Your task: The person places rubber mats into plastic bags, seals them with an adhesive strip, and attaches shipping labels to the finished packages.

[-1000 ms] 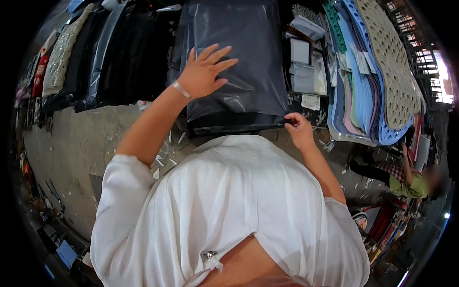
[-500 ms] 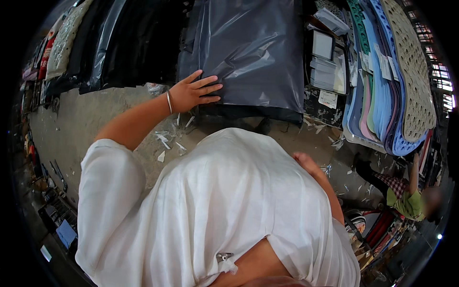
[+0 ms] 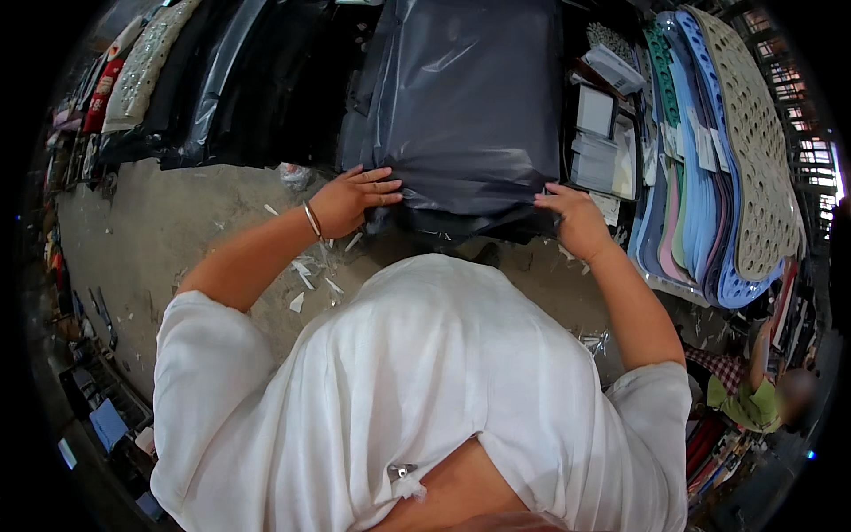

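The shiny dark plastic [image 3: 474,111] lay in the upper middle of the frame. I thought its wrinkly near end could bunch up or tear if one side got pulled harder. The left grip [image 3: 343,208] touched its left edge, fingers nearly straight. The right grip [image 3: 581,223] touched its right edge, fingers bent. I couldn't tell if either pinched.

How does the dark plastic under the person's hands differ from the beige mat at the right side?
The dark plastic is glossy and creased, while the beige mat is dotted with holes. The dark plastic is bunched at its near end; the beige mat's near end is smoothly rounded. The left hand and right hand touch the dark plastic, but neither touches the beige mat.
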{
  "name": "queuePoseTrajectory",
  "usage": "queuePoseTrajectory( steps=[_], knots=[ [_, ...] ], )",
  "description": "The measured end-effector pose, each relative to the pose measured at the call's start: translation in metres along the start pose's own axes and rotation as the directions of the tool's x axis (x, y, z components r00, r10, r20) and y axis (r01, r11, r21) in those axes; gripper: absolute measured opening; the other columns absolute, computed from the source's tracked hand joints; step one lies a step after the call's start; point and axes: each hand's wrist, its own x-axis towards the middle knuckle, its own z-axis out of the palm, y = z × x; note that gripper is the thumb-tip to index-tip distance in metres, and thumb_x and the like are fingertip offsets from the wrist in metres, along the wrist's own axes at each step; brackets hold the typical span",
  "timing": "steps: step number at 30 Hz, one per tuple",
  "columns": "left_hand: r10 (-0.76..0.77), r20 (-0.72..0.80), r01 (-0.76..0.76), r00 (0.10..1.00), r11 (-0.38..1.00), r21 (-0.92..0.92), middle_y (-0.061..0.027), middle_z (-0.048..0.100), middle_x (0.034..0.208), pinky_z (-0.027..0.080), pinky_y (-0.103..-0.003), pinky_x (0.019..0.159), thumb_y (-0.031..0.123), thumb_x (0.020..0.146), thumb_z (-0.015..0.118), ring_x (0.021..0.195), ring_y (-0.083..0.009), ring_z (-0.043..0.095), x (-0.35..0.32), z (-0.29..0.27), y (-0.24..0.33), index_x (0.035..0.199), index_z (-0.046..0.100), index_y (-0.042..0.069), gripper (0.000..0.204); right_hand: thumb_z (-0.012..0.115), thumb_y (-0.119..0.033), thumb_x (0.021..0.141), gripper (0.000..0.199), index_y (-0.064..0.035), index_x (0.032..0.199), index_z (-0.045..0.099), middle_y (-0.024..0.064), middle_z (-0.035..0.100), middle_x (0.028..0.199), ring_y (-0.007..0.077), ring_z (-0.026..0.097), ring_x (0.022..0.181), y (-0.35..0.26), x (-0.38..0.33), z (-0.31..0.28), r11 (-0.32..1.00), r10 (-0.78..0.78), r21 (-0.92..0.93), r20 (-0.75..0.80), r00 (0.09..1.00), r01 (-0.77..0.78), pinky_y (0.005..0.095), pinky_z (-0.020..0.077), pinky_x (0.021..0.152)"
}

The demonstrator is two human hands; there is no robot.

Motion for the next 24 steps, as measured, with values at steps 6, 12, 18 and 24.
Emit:
queuePoseTrajectory(
  steps=[6, 12, 18, 24],
  knots=[
    [-0.798, -0.029, 0.558, 0.602, 0.447, -0.699, -0.0168, 0.069, 0.077, 0.047, -0.042, 0.070, 0.041, 0.095, 0.052, 0.075, -0.0386, 0.065, 0.026, 0.026, -0.044, 0.082, 0.070, 0.001, 0.046, 0.058, -0.038, 0.093, 0.049, 0.0071, 0.073, 0.061, 0.0240, 0.062, 0.070, 0.0420, 0.056, 0.068, 0.022, 0.036, 0.030, 0.535, 0.684, 0.667, 0.018, 0.729, -0.519, 0.0433, 0.0452, 0.068],
    [-0.807, -0.390, 0.752, 0.444, 0.572, -0.327, -0.0238, 0.063, 0.113, 0.045, -0.046, 0.090, 0.025, 0.085, 0.067, 0.105, -0.0419, 0.058, 0.032, 0.037, -0.004, 0.116, 0.063, 0.002, 0.038, 0.062, -0.021, 0.086, 0.040, -0.0027, 0.121, 0.054, 0.0216, 0.056, 0.126, 0.0389, 0.053, 0.116, -0.031, 0.012, 0.021, 0.858, 0.512, 0.235, -0.460, 0.726, -0.456, 0.0463, 0.0427, 0.094],
    [-0.602, -0.518, 0.557, 0.607, 0.788, -0.263, -0.0291, 0.045, 0.138, 0.033, -0.043, 0.109, 0.024, 0.081, 0.072, 0.128, -0.0421, 0.043, 0.088, 0.036, 0.034, 0.137, 0.040, -0.009, 0.072, 0.062, -0.027, 0.089, 0.069, 0.0045, 0.143, 0.033, 0.0248, 0.034, 0.149, 0.0392, 0.035, 0.136, -0.044, 0.048, 0.045, 0.957, 0.282, 0.199, -0.461, 0.841, -0.212, 0.0428, 0.0297, 0.113],
    [-0.794, -0.416, 0.765, 0.442, 0.576, -0.287, -0.0270, 0.035, 0.145, 0.028, -0.049, 0.111, 0.046, 0.083, 0.067, 0.131, -0.0458, 0.033, 0.122, 0.040, 0.015, 0.148, 0.022, -0.004, 0.094, 0.062, -0.026, 0.089, 0.048, -0.0005, 0.128, 0.053, 0.0196, 0.054, 0.130, 0.0372, 0.051, 0.122, -0.003, -0.046, 0.063, 0.785, 0.494, 0.525, -0.210, 0.844, -0.329, 0.0422, 0.0398, 0.104]
  ],
)
